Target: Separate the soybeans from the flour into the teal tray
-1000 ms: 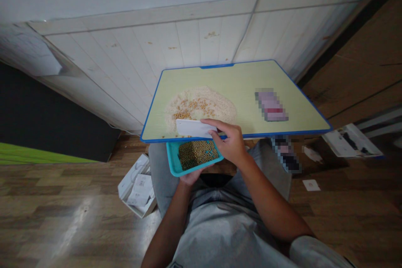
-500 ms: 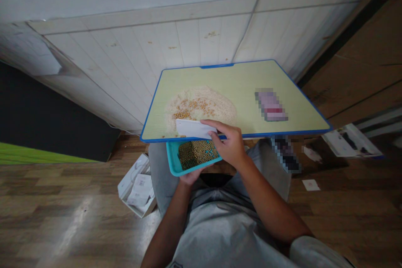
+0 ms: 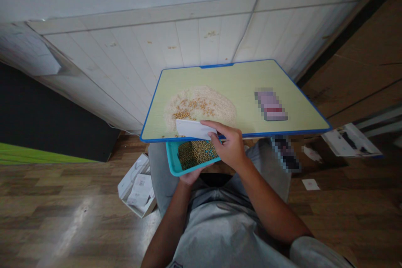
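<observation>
Pinched between the thumb and fingers of my right hand [image 3: 230,142] is a stiff white card [image 3: 193,129], held at the front edge of the small table [image 3: 245,79]. Just beyond the card, a spread of pale rice-like grains [image 3: 220,102] lies on the tabletop, with yellow beans [image 3: 182,115] scattered through it. Below the table edge, my left hand [image 3: 191,175] supports a turquoise tray [image 3: 176,171] from underneath; its fingers are mostly hidden. The tray contains dark green and tan beans [image 3: 201,150], with a few bright blue pieces at its right.
A pixelated pinkish object [image 3: 270,104] lies on the table's right side. Another blurred dark item [image 3: 285,153] rests near my right leg. An open white box [image 3: 138,188] with papers stands on the floor at left. The panelled wall [image 3: 141,54] rises behind the table.
</observation>
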Available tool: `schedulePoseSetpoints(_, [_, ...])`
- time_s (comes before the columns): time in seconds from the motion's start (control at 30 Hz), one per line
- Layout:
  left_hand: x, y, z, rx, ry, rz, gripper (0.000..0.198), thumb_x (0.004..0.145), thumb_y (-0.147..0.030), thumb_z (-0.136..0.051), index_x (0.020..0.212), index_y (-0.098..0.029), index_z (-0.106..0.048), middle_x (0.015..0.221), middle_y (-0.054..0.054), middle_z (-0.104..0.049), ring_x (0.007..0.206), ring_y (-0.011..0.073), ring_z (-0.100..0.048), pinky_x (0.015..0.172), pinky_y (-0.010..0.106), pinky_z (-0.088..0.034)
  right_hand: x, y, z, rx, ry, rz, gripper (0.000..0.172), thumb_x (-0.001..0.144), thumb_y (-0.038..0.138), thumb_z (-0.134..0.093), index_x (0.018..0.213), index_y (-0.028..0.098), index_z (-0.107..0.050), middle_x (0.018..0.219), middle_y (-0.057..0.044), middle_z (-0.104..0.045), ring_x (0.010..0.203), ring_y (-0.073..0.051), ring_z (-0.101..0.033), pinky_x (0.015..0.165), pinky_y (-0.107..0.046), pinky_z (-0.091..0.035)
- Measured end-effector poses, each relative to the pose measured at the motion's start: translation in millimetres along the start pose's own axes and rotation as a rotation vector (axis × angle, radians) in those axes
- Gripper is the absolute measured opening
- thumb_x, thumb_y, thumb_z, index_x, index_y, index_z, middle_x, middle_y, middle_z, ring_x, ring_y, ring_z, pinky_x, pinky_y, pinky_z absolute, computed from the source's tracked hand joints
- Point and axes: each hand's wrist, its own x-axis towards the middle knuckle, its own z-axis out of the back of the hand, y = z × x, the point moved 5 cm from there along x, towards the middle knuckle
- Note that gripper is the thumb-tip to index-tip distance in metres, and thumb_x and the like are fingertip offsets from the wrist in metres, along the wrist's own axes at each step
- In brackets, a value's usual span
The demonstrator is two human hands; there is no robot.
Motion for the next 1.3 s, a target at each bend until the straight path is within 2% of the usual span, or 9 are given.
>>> schedulePoseSetpoints(0.2, [0,-1,-0.9,-0.022,-0.019,-0.018,0.063,0.110,-0.051,-0.029,0.167,-0.029,-0.041,0.176,0.008,-0.036,0.166,0.0357,-0.020,0.132,0.071,-0.018,0,2,1,0.002,-0.009,0.029,0.045,0.093,0.007,-0.057,0.127,0.027,-0.078,0.124,-0.002,-0.083,0.112,-0.019,-0.081,0.101,-0.034,-0.066])
schedulePoseSetpoints(0.4, [1,-1,4.0,-0.047,0.012,0.018,0.064,0.110,-0.054,-0.026,0.170,-0.033,-0.031,0.177,0.007,-0.034,0.167,0.0364,-0.016,0.130,0.076,-0.012,-1,2,1,0.006,-0.008,0.005,0.046,0.093,0.007,-0.057,0.127,0.030,-0.078,0.125,0.001,-0.083,0.112,-0.019,-0.081,0.101,-0.035,-0.066])
schedulePoseSetpoints(0.6, [0,-1,1.9,-0.017,0.009,0.016,0.065,0.109,-0.054,-0.029,0.171,-0.036,-0.027,0.178,0.006,-0.030,0.167,0.0363,-0.017,0.129,0.076,-0.015,-1,4,2,0.016,-0.006,0.022,0.046,0.092,0.007,-0.057,0.127,0.029,-0.078,0.124,0.000,-0.083,0.112,-0.019,-0.081,0.101,-0.033,-0.066])
schedulePoseSetpoints(0.9, [1,-1,-1.4,-0.034,-0.011,0.000,0.062,0.109,-0.054,-0.030,0.167,-0.035,-0.040,0.175,0.005,-0.038,0.166,0.0353,-0.023,0.131,0.072,-0.019,-2,6,3,0.030,0.008,0.008,0.045,0.093,0.008,-0.057,0.127,0.029,-0.078,0.126,0.000,-0.083,0.114,-0.019,-0.080,0.103,-0.034,-0.064])
schedulePoseSetpoints(1.1, [2,-3,6.3,-0.024,0.043,0.019,0.062,0.109,-0.055,-0.024,0.165,-0.037,-0.042,0.178,0.002,-0.031,0.168,0.0340,-0.013,0.130,0.075,-0.008,-2,5,2,0.014,0.021,-0.004,0.042,0.094,0.011,-0.058,0.125,0.029,-0.079,0.123,0.000,-0.084,0.111,-0.019,-0.081,0.100,-0.033,-0.065])
schedulePoseSetpoints(1.3, [1,-5,15.5,-0.038,0.062,0.037,0.064,0.108,-0.060,-0.021,0.166,-0.041,-0.039,0.179,0.001,-0.028,0.169,0.0331,-0.008,0.128,0.076,-0.004,4,2,-1,0.021,-0.018,0.004,0.044,0.094,0.009,-0.057,0.126,0.030,-0.079,0.124,0.000,-0.083,0.114,-0.019,-0.080,0.102,-0.036,-0.065])
